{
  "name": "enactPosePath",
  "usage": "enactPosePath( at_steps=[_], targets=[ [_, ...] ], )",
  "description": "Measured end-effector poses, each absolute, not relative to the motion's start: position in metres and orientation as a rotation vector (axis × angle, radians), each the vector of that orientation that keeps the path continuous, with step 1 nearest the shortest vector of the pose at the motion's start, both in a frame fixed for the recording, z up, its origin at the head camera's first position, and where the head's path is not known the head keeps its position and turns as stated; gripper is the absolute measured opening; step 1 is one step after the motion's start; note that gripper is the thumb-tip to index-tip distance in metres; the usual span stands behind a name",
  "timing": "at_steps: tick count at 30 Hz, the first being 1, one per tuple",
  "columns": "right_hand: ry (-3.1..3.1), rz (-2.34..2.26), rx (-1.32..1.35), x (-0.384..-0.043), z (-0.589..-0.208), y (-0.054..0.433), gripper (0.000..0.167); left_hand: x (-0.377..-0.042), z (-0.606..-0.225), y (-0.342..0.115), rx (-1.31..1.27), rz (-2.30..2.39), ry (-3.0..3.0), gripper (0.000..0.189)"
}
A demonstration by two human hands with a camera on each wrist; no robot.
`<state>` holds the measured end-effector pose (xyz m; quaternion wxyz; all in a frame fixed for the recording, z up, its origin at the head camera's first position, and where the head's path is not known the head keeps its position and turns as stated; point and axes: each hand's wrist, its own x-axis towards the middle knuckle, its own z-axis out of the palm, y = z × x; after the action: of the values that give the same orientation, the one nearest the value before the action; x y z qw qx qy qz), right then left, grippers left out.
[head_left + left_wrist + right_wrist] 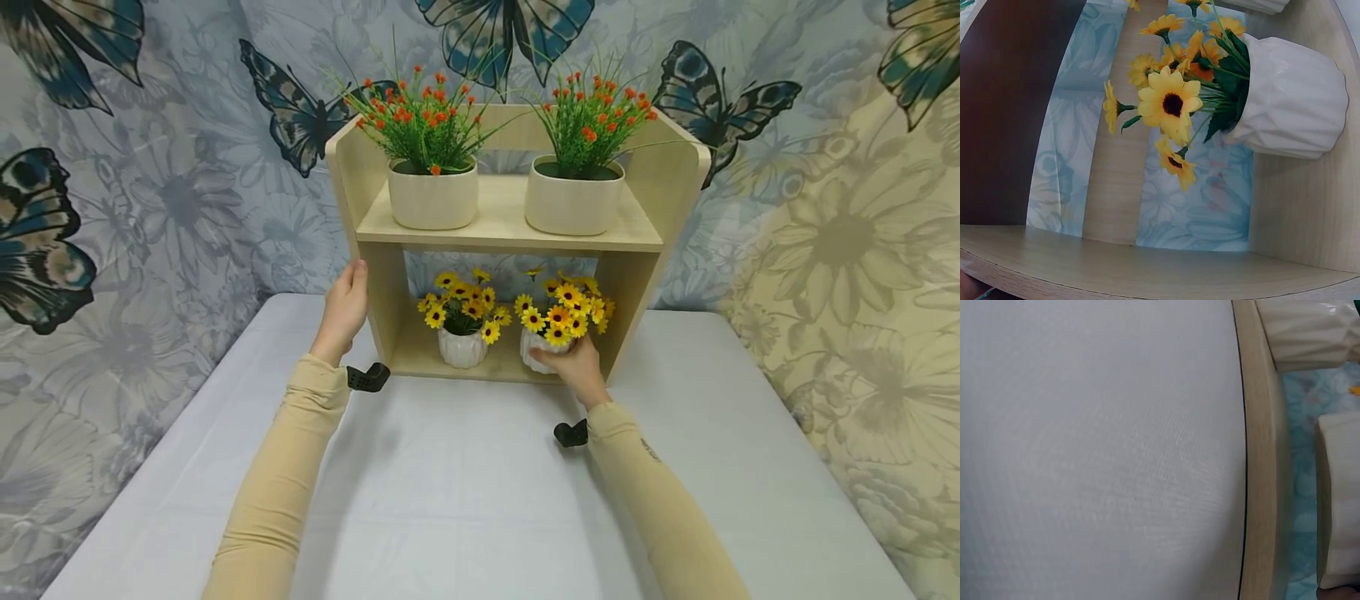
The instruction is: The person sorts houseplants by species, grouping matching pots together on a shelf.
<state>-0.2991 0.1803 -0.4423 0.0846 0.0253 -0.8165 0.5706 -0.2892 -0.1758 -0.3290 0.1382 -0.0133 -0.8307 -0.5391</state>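
My right hand grips a small white ribbed pot of yellow daisy-like flowers at the right of the lower shelf. In the right wrist view, that pot's underside shows, with a gap between it and the shelf board. My left hand lies along the outer face of the left side panel, fingers pointing up. A matching white pot with yellow flowers stands inside, left of the held one.
The pale wooden two-tier shelf unit stands at the back of the white-covered table. On its upper tier are two cream oval pots with red-flowered plants. Butterfly-patterned wall covering encloses the back and sides.
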Motion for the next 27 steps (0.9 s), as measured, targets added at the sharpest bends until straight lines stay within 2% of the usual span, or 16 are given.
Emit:
enactPosePath(
  at_steps=[14, 27],
  targets=[
    [-2.483, 1.651, -0.026, -0.311, -0.462, 0.18, 0.097, -0.288, -0.331, -0.179, -0.019, -1.559, -2.397, 0.071],
    [-2.46, 1.724, 0.018, -0.31, -0.468, 0.188, 0.099, -0.29, -0.337, -0.176, -0.057, -1.554, -2.41, 0.07]
  ],
)
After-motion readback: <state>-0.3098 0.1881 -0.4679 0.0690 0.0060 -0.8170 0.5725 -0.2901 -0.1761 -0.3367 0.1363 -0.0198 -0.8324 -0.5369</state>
